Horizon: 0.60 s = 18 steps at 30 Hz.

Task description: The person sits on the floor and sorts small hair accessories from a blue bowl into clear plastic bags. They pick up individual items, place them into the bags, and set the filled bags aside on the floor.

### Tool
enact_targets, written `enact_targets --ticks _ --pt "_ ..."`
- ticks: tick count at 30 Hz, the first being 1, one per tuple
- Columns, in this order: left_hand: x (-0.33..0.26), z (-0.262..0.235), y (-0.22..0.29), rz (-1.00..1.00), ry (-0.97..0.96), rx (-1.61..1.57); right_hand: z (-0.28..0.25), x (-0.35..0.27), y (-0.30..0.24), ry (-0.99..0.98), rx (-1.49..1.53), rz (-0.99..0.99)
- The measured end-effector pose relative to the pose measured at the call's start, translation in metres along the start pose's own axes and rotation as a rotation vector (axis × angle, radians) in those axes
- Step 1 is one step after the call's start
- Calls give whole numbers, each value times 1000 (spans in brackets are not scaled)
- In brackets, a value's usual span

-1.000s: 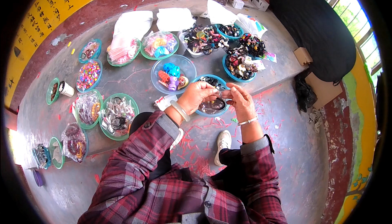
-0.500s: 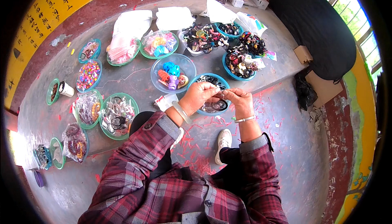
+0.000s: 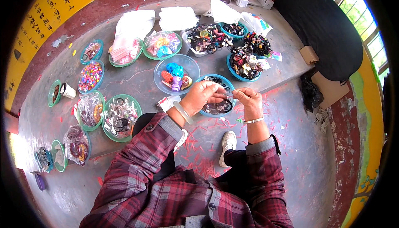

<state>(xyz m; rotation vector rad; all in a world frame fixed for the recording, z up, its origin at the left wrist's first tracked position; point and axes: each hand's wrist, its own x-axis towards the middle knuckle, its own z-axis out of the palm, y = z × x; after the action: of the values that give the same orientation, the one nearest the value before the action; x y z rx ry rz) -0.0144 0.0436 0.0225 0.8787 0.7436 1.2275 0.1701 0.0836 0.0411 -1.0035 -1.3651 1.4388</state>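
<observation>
My left hand (image 3: 201,97) is over the near side of a blue-rimmed bowl (image 3: 203,78) of black hair ties, thumb and forefinger pinched together and the other fingers loosely curled. Just right of the bowl, my right hand (image 3: 250,103) is closed in a pinch, its fingertips facing the left hand across a small gap. Whatever each pinch holds is too small to make out. A black loop (image 3: 227,108) shows below the fingers; I cannot tell whether it lies in the bowl or hangs. By my right wrist is a small green thing (image 3: 239,120).
Beyond the bowl, a clear basin (image 3: 160,85) holds blue, orange and purple pieces. Black hair ties (image 3: 245,65) fill containers at the back right. Bowls of beads (image 3: 90,76) and bagged accessories (image 3: 120,118) stand left on the raised concrete ledge (image 3: 133,76). Red scraps (image 3: 198,149) litter the floor.
My hands have moved apart, the right one shifting to the right and the left fingers loosening a little. The small green thing now shows by my right wrist.
</observation>
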Motion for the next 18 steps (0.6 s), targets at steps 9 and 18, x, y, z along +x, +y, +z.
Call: enact_targets --ticks 9,18 --pt "4 2 3 585 42 848 -1 -5 -5 -79 -366 -177" --pt "-3 -7 18 89 -95 573 12 -11 -14 -100 -324 -232"
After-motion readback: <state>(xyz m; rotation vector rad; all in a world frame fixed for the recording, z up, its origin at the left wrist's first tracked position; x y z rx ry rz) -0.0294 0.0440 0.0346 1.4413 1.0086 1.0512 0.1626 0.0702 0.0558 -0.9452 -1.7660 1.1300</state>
